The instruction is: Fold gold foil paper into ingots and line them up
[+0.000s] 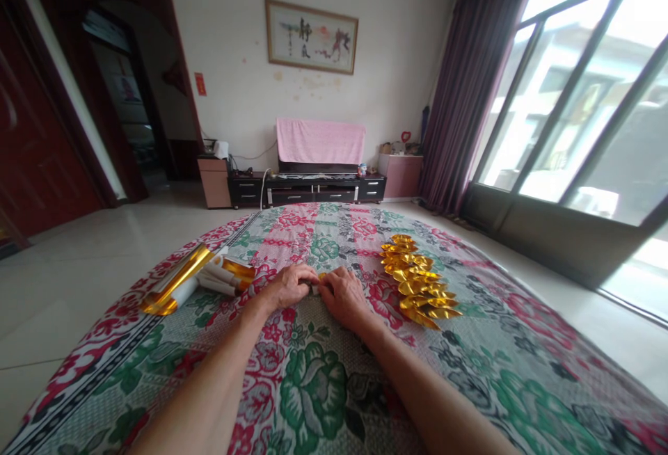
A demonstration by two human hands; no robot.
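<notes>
My left hand [292, 285] and my right hand [344, 293] meet over the middle of the cloth-covered table, their fingers closed on a small piece of gold foil paper [322, 277]. Only a sliver of gold and a bit of its pale underside show; the fingers hide the rest. To the right of my right hand lies a row of folded gold foil paper pieces [417, 277], lined up one behind another. Left of my left hand are curled sheets of gold foil paper [180, 281] with white backs.
A floral tablecloth [313, 385] in green, red and grey covers the round table. Beyond it, against the wall, stands a low black cabinet [292, 195] with a pink cloth [321, 140] draped over something on top. Large windows [563, 107] are at the right.
</notes>
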